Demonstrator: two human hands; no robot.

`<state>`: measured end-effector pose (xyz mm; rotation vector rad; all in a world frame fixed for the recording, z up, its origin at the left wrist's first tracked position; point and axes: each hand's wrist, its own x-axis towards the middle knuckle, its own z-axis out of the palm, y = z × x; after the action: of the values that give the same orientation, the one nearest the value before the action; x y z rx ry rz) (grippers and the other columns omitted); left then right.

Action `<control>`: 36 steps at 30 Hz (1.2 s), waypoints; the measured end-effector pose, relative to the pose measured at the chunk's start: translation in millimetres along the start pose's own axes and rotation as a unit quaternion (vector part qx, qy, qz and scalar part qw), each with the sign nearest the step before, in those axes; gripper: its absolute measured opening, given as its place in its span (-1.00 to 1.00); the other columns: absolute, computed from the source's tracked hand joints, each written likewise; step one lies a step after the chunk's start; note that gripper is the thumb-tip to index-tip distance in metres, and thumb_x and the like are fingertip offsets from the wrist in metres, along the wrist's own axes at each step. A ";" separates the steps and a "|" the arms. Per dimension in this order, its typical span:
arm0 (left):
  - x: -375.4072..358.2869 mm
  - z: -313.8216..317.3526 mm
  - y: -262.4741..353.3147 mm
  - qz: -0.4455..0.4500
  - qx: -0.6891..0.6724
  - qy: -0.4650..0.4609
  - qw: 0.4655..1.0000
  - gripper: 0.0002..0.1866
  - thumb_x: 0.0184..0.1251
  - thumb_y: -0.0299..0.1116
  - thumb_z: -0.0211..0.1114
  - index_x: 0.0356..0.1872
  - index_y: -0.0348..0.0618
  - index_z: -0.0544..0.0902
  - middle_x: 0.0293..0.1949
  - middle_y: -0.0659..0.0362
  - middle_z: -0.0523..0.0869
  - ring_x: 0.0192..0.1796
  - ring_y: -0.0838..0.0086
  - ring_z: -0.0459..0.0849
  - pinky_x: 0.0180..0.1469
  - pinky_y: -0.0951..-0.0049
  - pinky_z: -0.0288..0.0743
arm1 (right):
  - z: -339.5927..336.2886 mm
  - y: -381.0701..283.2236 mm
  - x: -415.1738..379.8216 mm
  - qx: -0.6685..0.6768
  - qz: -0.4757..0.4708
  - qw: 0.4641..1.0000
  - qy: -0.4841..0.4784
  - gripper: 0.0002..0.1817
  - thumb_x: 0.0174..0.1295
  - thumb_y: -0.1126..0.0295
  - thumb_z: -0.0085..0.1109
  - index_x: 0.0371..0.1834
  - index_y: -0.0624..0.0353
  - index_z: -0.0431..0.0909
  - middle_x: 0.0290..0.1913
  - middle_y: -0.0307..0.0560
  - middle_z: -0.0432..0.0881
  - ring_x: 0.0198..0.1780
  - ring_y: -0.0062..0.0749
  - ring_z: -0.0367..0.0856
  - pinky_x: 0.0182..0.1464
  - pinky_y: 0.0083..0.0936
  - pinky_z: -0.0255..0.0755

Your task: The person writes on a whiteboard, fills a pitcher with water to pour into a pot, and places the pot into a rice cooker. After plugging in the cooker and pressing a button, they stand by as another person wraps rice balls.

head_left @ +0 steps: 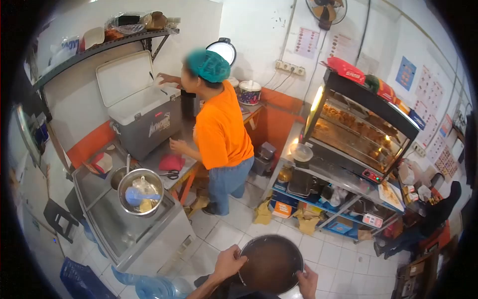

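Between my two hands is a round, dark pan [271, 264] with brown content or a brown inner surface; I cannot make out which. My left hand [229, 264] pinches its rim on the left side, thumb over the edge. On the opposite side my right hand [308, 282] grips the rim, partly cut off by the frame's lower edge. The pan is held above the white tiled floor, close to my body.
A steel bowl [141, 211] with a blue item inside stands on a glass-topped freezer [159, 247]. A person in an orange shirt [224, 129] stands beside a grey cooler box [144, 130] with its lid raised. Right, a lit food warmer [356, 134] tops a shelved counter. A large bottle [157, 288] lies below.
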<state>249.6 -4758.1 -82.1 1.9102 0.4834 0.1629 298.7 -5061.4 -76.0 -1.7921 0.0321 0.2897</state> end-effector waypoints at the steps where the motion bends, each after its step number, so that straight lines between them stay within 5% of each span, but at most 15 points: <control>1: 12.1 -3.0 5.4 -0.012 -0.005 0.010 1.000 -0.68 0.09 -0.20 0.40 -0.39 -0.26 0.53 -0.54 -0.01 0.64 -0.45 0.11 0.65 -0.30 0.18 0.51 | 0.6 3.9 23.3 -0.018 -0.007 1.000 -0.020 -0.50 0.32 0.57 0.11 0.36 0.36 0.46 -0.31 -0.16 0.74 -0.46 -0.68 0.53 -0.41 -0.62 0.40; 4: 48.2 -11.3 18.5 -0.012 0.001 0.072 0.997 -0.69 0.08 -0.21 0.39 -0.39 -0.26 0.52 -0.55 -0.02 0.63 -0.45 0.12 0.64 -0.31 0.19 0.51 | 16.5 -23.5 84.6 0.021 -0.034 0.997 -0.059 -0.50 0.29 0.59 0.10 0.33 0.37 0.49 -0.42 -0.22 0.70 -0.54 -0.70 0.45 -0.51 -0.62 0.30; 16: 189.2 -45.9 19.5 0.004 -0.035 0.072 0.997 -0.69 0.07 -0.21 0.37 -0.43 -0.25 0.49 -0.57 -0.06 0.59 -0.45 0.04 0.62 -0.32 0.16 0.48 | 76.0 -72.3 203.9 0.068 -0.028 0.996 -0.055 -0.45 0.29 0.64 0.07 0.39 0.49 0.37 -0.26 -0.04 0.77 -0.43 -0.61 0.65 -0.46 -0.72 0.38; 20: 219.2 -50.6 22.1 -0.011 -0.040 0.058 0.997 -0.69 0.08 -0.23 0.36 -0.45 -0.27 0.47 -0.60 -0.07 0.56 -0.48 0.02 0.59 -0.35 0.14 0.44 | 89.2 -93.0 212.9 -0.040 -0.017 0.999 -0.021 -0.48 0.27 0.57 0.13 0.35 0.37 0.48 -0.40 -0.19 0.71 -0.54 -0.71 0.45 -0.53 -0.68 0.22; 23: 236.3 -49.2 22.9 -0.001 -0.049 0.054 0.997 -0.69 0.09 -0.24 0.35 -0.46 -0.28 0.47 -0.60 -0.07 0.56 -0.48 0.04 0.59 -0.35 0.14 0.43 | 92.1 -87.5 228.6 0.009 -0.013 1.000 -0.006 -0.48 0.25 0.56 0.17 0.34 0.32 0.52 -0.45 -0.25 0.66 -0.57 -0.74 0.34 -0.54 -0.67 0.14; 29: 261.2 -39.0 34.4 -0.044 -0.048 0.049 0.997 -0.71 0.09 -0.26 0.35 -0.45 -0.29 0.49 -0.62 -0.04 0.55 -0.52 0.12 0.57 -0.38 0.18 0.43 | 85.3 -88.9 262.0 0.027 0.011 1.000 -0.005 -0.45 0.23 0.56 0.11 0.35 0.33 0.49 -0.40 -0.18 0.72 -0.54 -0.71 0.46 -0.52 -0.70 0.22; 32: 273.1 -24.4 43.1 -0.051 -0.031 0.066 0.996 -0.72 0.08 -0.27 0.37 -0.45 -0.28 0.50 -0.63 -0.02 0.54 -0.54 0.15 0.55 -0.39 0.19 0.43 | 73.7 -102.1 281.5 0.004 0.020 0.999 -0.035 -0.50 0.28 0.66 0.05 0.34 0.45 0.44 -0.24 -0.05 0.77 -0.41 -0.60 0.66 -0.39 -0.70 0.50; 36: 289.9 6.6 51.3 -0.067 -0.010 0.075 0.995 -0.72 0.07 -0.29 0.37 -0.46 -0.28 0.48 -0.64 0.03 0.51 -0.53 0.27 0.57 -0.39 0.25 0.44 | 48.1 -93.5 317.1 0.025 0.031 0.998 -0.056 -0.50 0.29 0.65 0.06 0.33 0.39 0.48 -0.29 -0.11 0.76 -0.46 -0.65 0.63 -0.42 -0.73 0.46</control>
<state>527.8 -4662.3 -70.5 1.8461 0.7067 0.2235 613.6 -4950.3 -64.5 -1.7240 0.0165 0.4297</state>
